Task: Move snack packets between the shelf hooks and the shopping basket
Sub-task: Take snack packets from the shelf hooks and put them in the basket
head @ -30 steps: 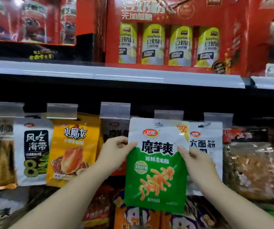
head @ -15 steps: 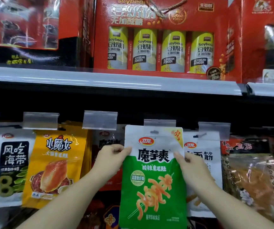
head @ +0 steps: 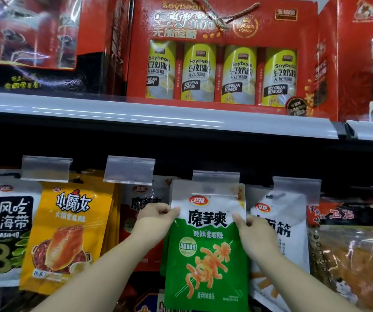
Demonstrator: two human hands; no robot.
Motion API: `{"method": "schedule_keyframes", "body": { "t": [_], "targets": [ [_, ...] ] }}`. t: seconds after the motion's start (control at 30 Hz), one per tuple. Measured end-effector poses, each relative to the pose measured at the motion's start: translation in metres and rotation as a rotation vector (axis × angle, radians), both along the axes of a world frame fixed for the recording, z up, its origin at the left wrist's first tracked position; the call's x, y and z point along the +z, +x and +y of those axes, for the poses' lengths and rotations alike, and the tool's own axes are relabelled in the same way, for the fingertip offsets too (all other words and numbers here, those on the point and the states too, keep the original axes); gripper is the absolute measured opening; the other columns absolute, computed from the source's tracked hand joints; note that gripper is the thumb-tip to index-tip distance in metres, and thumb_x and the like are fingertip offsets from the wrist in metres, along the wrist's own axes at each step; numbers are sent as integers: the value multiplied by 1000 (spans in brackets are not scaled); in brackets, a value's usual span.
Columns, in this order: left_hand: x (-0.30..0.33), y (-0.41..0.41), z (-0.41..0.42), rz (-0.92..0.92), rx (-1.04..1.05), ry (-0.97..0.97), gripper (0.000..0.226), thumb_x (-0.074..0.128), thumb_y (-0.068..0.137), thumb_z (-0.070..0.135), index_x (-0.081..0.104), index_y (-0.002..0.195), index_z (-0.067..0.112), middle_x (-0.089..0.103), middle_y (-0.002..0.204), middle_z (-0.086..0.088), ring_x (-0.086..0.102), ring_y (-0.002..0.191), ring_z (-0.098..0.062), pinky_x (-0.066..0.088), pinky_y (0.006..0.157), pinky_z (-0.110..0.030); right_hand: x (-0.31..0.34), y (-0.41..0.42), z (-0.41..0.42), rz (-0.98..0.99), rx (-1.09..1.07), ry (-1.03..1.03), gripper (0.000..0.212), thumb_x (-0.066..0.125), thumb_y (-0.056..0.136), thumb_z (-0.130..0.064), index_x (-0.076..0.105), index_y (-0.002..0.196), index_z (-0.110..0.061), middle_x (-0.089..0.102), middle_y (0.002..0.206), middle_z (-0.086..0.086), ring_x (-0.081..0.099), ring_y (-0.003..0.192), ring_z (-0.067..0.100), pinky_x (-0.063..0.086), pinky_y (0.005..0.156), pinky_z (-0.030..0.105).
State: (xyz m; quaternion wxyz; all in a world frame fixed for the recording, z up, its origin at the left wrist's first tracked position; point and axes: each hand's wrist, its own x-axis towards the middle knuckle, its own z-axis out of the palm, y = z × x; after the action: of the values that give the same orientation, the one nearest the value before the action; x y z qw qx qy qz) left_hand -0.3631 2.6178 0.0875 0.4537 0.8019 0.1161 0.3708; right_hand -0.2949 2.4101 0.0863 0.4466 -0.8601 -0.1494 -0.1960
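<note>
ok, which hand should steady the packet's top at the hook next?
Left, slightly. The left hand pinches the green-and-white snack packet higher on its edge, nearer the clear plastic hook tag. The right hand holds lower on the other edge. Both have a grip, so it's a close call.

A green-and-white snack packet (head: 206, 248) with orange skewer artwork hangs upright, its white top edge just under a clear plastic hook tag (head: 216, 176), between a red-and-white packet and a white one.
</note>
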Motion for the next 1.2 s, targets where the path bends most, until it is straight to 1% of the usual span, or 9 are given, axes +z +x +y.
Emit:
{"method": "schedule_keyframes", "body": {
  "t": [0.07, 0.23, 0.4, 0.47, 0.57, 0.77, 0.97, 1.1, 1.2],
  "targets": [
    [2, 5, 1, 15, 5, 19, 34, 64, 87, 38, 66, 62, 16, 59, 53, 2, 55, 56, -17, 49, 65, -34, 0, 10, 2, 4, -15, -12, 39, 44, 96, -47, 48, 77, -13, 53, 72, 2, 54, 75, 24, 36, 62, 27],
    [4, 9, 3, 11, 27, 88, 34, 60, 89, 41, 69, 69, 16, 61, 57, 1, 57, 58, -17, 45, 63, -29, 4, 17, 2, -41, -18, -59, 44, 43, 97, -45, 43, 68, -11, 46, 59, 4, 44, 55, 15, 26, 47, 24],
    [2, 4, 9, -14, 39, 107, 35, 60, 87, 49, 69, 68, 21, 69, 64, -2, 65, 65, -20, 55, 62, -34, 3, 13, 6, -113, -39, -82, 31, 51, 95, -38, 48, 99, -8, 50, 71, 2, 46, 63, 18, 24, 45, 18],
    [0, 0, 10, -3, 62, 181, 32, 59, 88, 48, 68, 69, 23, 69, 67, 2, 66, 68, -16, 57, 68, -36, 0, 7, 8, -157, -38, -99, 41, 56, 94, -32, 39, 117, -3, 49, 74, 1, 42, 58, 11, 24, 43, 18],
    [-2, -12, 8, 47, 111, 327, 27, 55, 89, 51, 66, 81, 28, 69, 77, 10, 64, 77, -11, 57, 71, -34, -3, -2, 10, -197, -38, -143, 43, 60, 92, -25, 32, 117, -4, 53, 89, 9, 42, 59, 12, 32, 48, 26],
    [-5, -52, 19, 206, 283, 587, 27, 51, 90, 54, 65, 87, 32, 66, 85, 10, 63, 80, -15, 53, 63, -27, 1, -37, 21, -415, -90, -656, 31, 48, 96, -28, 39, 121, -12, 57, 111, 7, 59, 82, 24, 46, 59, 31],
    [-22, -137, 64, 345, 479, 815, 33, 43, 93, 55, 65, 94, 30, 69, 83, 6, 63, 75, -19, 41, 50, -24, -14, -99, 75, -722, 180, -884, 20, 40, 98, -31, 43, 110, -16, 55, 101, 3, 57, 88, 25, 41, 59, 33],
    [-58, -233, 109, 496, 611, 984, 32, 39, 94, 53, 60, 99, 30, 69, 90, 0, 66, 85, -26, 37, 55, -28, -44, -160, 142, -945, 340, -918, 28, 73, 73, -28, 64, 93, -12, 65, 76, 6, 64, 60, 28, 36, 39, 26],
    [-92, -319, 146, 640, 674, 1029, 34, 39, 94, 52, 60, 99, 25, 69, 90, -3, 67, 85, -28, 34, 51, -27, -68, -220, 200, -1064, 472, -942, 34, 84, 55, -30, 64, 77, -14, 60, 63, 3, 59, 49, 24, 23, 39, 22]
  ]
}}
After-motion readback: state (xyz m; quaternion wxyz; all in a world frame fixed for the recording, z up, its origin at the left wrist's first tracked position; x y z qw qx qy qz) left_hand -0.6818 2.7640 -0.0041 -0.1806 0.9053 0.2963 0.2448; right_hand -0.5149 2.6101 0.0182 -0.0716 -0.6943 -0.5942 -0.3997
